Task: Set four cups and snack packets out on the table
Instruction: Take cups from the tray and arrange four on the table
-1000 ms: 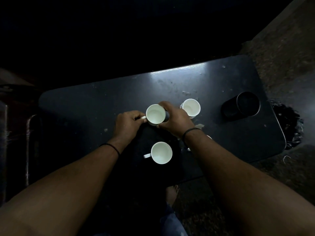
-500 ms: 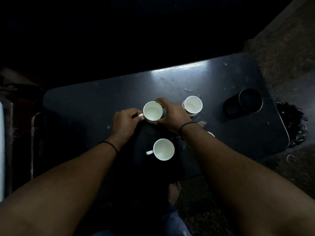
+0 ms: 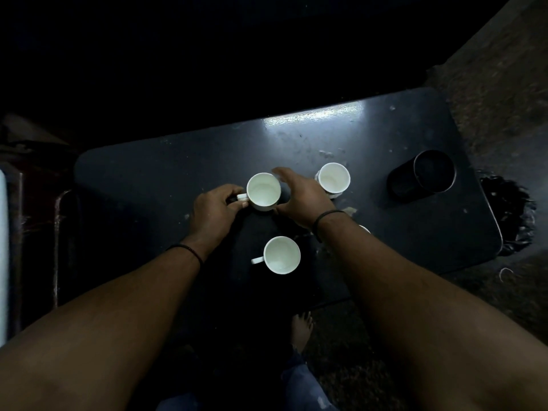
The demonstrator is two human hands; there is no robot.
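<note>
A dark, scuffed table (image 3: 178,173) held white cups under dim light; no writing was legible anywhere. A black cylindrical container (image 3: 427,173) lay tipped at the right end. The left hand (image 3: 215,213) pinched the handle of the far-left cup (image 3: 263,191), while the right hand (image 3: 301,197) curved open beside it. A second cup (image 3: 333,180) stood right, a third (image 3: 281,255) nearer; a fourth's rim (image 3: 365,229) peeked past the right wrist.

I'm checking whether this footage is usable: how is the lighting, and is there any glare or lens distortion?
Head view: very dim, upper half almost black; a bright glare streak on the table far edge; the white cups, such as the one by the left hand, stand out clearly; the dark container nearly blends in; wide-angle bending stretches the forearms.
</note>
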